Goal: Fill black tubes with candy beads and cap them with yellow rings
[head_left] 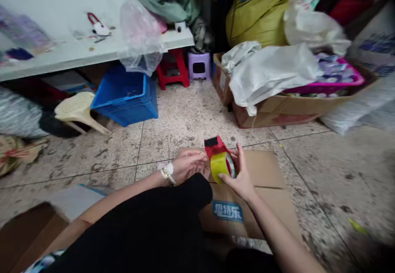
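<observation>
My right hand (239, 178) grips a red tape dispenser loaded with a yellow roll of tape (218, 166), thumb on the roll and fingers behind it. Close to the dispenser's left side is my left hand (190, 165), wearing bracelets, its thumb and forefinger pinched together. What lies between those fingertips, if anything, is too small to make out. Both hands are above a cardboard box (263, 207) on the floor, with a blue printed label on its surface. My dark clothing hides part of the box.
Ahead on the speckled floor stand a blue crate (129, 106), a cream stool (75, 106), a red stool (173, 69) and a purple stool (199, 65). A white table (74, 57) runs along the wall. Another cardboard box (277, 110) at right holds a magenta basket (327, 87).
</observation>
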Demonstrator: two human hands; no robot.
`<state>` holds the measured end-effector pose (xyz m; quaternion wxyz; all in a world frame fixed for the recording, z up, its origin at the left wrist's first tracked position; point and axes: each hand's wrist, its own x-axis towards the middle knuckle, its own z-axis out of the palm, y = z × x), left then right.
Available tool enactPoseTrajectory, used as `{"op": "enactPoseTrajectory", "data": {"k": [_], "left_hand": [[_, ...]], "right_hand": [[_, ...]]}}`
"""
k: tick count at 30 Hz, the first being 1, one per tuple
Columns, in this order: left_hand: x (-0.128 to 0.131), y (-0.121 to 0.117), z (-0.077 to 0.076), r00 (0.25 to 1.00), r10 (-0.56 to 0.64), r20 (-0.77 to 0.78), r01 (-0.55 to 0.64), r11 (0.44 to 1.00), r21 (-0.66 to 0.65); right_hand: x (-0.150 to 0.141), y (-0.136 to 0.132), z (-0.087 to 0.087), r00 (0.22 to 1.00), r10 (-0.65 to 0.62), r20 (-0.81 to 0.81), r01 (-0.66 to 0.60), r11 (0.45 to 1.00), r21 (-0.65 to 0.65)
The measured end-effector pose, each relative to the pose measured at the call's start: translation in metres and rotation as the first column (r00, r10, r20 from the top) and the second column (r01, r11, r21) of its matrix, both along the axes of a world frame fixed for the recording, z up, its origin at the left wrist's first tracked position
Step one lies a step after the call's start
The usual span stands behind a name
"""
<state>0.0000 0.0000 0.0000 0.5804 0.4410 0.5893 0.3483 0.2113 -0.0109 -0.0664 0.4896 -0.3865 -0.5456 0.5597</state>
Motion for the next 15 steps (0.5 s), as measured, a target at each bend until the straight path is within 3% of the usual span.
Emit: {"op": "enactPoseTrajectory", "data": {"k": [2,4,9,12,15], "left_hand": [[-0.017,0.009,0.003,0.988,0.146,-0.052,-0.143,0.987,0.069],[-0.029,0.018,0.005,0.977,0.194,-0.086,-0.181,0.974,0.138],[-0.020,0.034,0.000,0.993,-0.051,-0.107,0.077,0.962,0.261],[-0.001,0.039,-0.017,0.974,-0.137,-0.182,0.184,0.943,0.276],[0.019,0.040,-0.040,0.906,-0.154,-0.395,0.273,0.925,0.266]], "right_hand": [[-0.001,0.001,-0.008,0.996,0.071,-0.050,-0.076,0.993,-0.088],[0.001,0.004,-0.015,0.988,0.125,-0.091,-0.138,0.980,-0.142],[0.017,0.014,-0.027,0.969,0.204,-0.140,-0.226,0.960,-0.166],[0.033,0.013,-0.031,0.965,0.222,-0.139,-0.249,0.941,-0.227],[0.049,0.005,-0.038,0.977,0.183,-0.106,-0.207,0.931,-0.300]]}}
